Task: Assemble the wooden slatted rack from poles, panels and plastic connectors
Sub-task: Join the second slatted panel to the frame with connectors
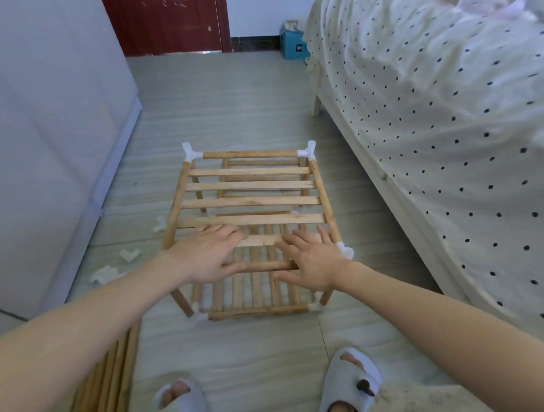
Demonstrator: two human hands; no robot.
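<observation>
A two-tier wooden slatted rack [252, 202] stands on the floor in front of me, its poles joined by white plastic connectors [309, 149] at the corners. My left hand [209, 255] lies flat on the near left of the top slatted panel, fingers spread, thumb by the near front pole [263, 265]. My right hand [311, 260] lies flat on the near right, fingers straight over a slat, next to a white corner connector [346, 251]. Neither hand grips anything. The lower slatted shelf [257, 294] shows beneath them.
Loose white connectors [129, 254] lie on the floor left of the rack. A bundle of spare wooden poles [112, 381] sits at the lower left. A white cabinet [46, 136] stands to the left, a bed with dotted bedding [446, 107] to the right. My slippered feet [348, 385] are below.
</observation>
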